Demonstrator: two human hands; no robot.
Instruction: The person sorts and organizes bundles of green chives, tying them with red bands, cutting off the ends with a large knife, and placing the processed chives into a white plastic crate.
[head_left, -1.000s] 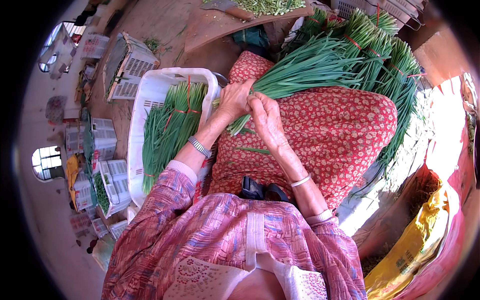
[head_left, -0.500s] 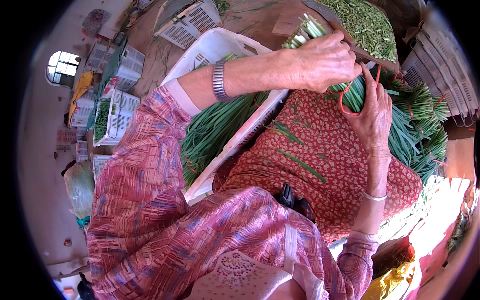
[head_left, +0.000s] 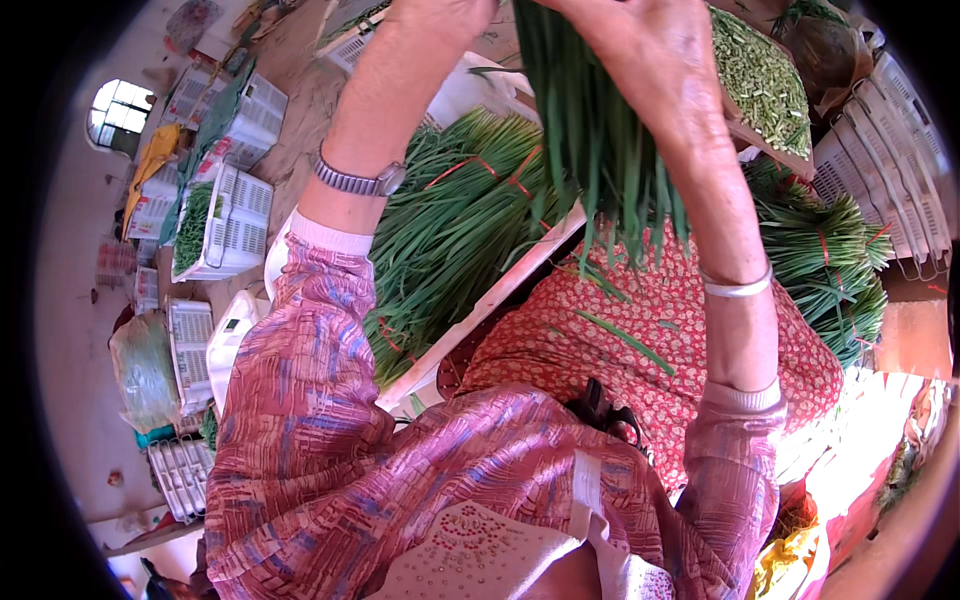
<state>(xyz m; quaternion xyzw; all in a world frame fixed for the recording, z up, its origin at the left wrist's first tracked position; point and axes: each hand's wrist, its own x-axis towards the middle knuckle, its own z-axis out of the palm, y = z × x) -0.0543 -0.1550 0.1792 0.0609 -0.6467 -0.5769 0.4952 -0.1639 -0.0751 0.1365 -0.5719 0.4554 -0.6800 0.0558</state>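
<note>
Raised to the top edge, my right hand (head_left: 660, 60) grips a bunch of garlic chives (head_left: 590, 110), its fingers partly cut off by the frame. The long green leaves hang down over my lap. Of my left hand (head_left: 455, 10), only the part next to the wrist shows at the top edge, left of the bunch. Its fingers are out of view. Below it, a white crate (head_left: 500, 296) holds many green chives (head_left: 450, 225), some tied with red bands. Loose leaves (head_left: 628, 342) lie on the red floral cloth (head_left: 560, 350) over my lap.
Tied chive bundles (head_left: 825, 260) lie to the right of my lap. Beyond them sits a board with chopped green stems (head_left: 765, 80), beside stacked pale crates (head_left: 885, 150). More white crates (head_left: 240, 215) stand at the left. A yellow bag (head_left: 785, 560) is at lower right.
Both hands have risen to the top edge, the left one moving leftward. The bunch, previously low at my right hand with a red band around it, now hangs leaf-down over the crate's edge.
</note>
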